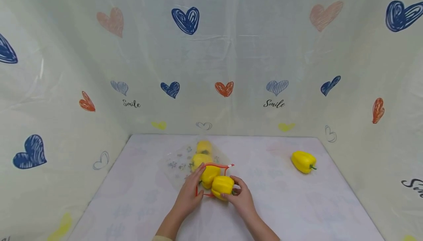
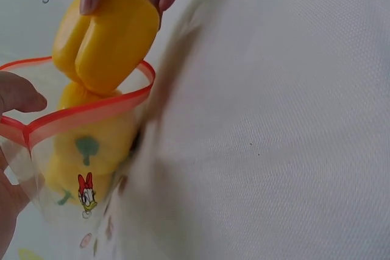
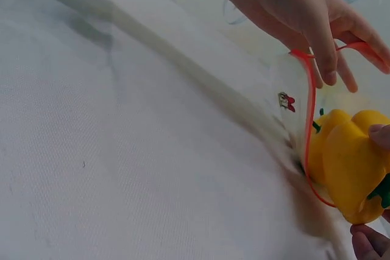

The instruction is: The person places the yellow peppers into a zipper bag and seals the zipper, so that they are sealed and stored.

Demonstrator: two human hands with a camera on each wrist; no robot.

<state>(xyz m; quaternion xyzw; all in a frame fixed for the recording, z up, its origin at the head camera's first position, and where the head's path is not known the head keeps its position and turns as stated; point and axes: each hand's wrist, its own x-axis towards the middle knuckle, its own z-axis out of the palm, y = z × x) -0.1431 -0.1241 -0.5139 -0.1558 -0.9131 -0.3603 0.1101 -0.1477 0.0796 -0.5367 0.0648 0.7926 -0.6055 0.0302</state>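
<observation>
My right hand [image 1: 243, 200] grips a yellow bell pepper [image 1: 222, 186] between thumb and fingers, its green stem towards the palm. That pepper is at the mouth of a clear plastic bag [image 1: 176, 162] with a red rim [image 2: 91, 112] and small printed figures. My left hand [image 1: 189, 191] holds the bag's mouth apart, its thumb [image 2: 23, 94] over the red rim. Several more yellow peppers [image 1: 201, 159] lie inside the bag, one behind another. In the right wrist view, the held pepper [image 3: 353, 162] overlaps the bag's opening.
Another yellow pepper [image 1: 302, 161] lies on its side at the right of the white-covered table [image 1: 284, 204]. Sheets printed with hearts [image 1: 185, 20] and "Smile" lettering rise behind the table and at both sides.
</observation>
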